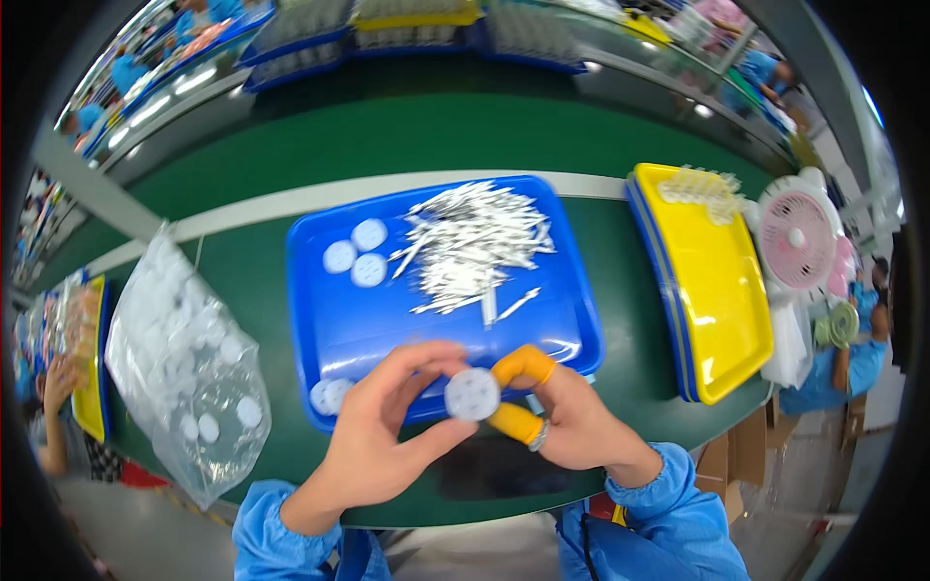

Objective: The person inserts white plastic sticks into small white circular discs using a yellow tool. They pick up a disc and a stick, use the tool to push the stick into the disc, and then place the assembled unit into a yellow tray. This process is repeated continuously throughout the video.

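A white round disc (473, 394) with small holes is held up over the near edge of the blue tray (334, 324). My left hand (383, 436) grips its left side between thumb and fingers. Orange finger covers sit on the thumb and forefinger of my right hand (572, 416), which pinches the disc's right edge. In the tray lie a heap of thin white sticks (475, 247) and three similar discs (369, 270) at the far left. More discs (331, 395) rest in its near left corner, partly behind my left hand.
A clear plastic bag (189, 358) of white discs lies to the left. Stacked trays, a yellow one (712, 290) on top, stand to the right, with clear plastic pieces (705, 194) at the far end. Beside them is a pink fan (797, 235). Other people work farther off.
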`<state>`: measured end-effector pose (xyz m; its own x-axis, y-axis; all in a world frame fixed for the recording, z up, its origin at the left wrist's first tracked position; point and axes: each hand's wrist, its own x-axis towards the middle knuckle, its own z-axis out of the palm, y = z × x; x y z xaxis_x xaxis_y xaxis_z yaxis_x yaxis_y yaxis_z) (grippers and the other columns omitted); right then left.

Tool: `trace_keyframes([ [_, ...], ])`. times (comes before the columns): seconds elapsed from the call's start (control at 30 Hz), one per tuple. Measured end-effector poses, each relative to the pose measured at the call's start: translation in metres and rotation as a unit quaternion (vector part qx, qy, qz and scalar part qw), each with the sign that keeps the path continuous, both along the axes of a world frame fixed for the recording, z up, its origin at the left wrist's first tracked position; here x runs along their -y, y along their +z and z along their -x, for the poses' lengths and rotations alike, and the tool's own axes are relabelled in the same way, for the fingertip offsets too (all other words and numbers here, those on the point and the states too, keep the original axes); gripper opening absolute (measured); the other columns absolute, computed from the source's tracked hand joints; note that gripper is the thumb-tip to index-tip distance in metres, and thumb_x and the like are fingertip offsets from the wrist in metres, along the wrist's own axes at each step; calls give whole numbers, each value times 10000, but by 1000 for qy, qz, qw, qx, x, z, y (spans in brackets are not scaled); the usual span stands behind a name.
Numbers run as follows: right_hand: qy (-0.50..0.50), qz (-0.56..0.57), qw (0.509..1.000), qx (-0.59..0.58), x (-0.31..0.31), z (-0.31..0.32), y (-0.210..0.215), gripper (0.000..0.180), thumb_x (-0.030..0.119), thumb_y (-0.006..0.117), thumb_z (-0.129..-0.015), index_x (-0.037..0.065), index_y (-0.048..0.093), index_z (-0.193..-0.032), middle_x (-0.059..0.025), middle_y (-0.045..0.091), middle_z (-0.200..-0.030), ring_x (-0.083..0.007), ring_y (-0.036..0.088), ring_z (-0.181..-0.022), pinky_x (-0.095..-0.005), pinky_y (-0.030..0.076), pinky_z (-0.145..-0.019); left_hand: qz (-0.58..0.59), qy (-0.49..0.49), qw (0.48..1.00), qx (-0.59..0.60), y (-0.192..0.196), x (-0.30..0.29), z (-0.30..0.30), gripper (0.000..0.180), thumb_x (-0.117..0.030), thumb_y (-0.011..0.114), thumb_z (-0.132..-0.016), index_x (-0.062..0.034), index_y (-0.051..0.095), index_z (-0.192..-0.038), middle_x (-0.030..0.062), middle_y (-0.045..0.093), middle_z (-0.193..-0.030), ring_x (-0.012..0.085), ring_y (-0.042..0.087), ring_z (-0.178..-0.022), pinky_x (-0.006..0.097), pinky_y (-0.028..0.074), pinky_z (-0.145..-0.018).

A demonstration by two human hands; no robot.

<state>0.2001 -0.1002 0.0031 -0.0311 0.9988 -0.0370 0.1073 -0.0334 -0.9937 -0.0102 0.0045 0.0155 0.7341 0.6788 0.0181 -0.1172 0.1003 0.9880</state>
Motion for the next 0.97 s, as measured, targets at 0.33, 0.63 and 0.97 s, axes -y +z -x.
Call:
trace_keyframes([
  [0.33, -314, -53, 939, 131, 23, -138, 52, 194, 32, 794, -928, -15, 781, -1116, -50, 779, -978, -127, 717, -919, -277, 559, -863, -87, 58, 987, -124, 1, -2, 1, 422, -38, 751, -922, 59, 641, -1318, 154, 659, -1294, 258, 643, -1271, 419, 528, -1084],
  [0.63, -443, -38, 749, 492, -3, -310, 20, 267, 28, 685, -875, -120, 732, -1091, -296, 727, -879, -388, 747, -810, -456, 558, -735, -118, 62, 978, -161, -5, -5, -7, 324, 5, 729, -937, 44, 678, -1255, 132, 706, -1166, 209, 703, -1120, 328, 565, -932],
  [0.97, -468, 14, 714, 520, -44, -306, 28, 362, 81, 720, -856, -50, 760, -1190, -298, 777, -1016, -402, 790, -948, -465, 617, -850, -317, 225, 894, -223, -7, -39, 7, 220, -31, 686, -1020, -25, 712, -1238, 95, 724, -1077, 218, 724, -1073, 303, 563, -865],
])
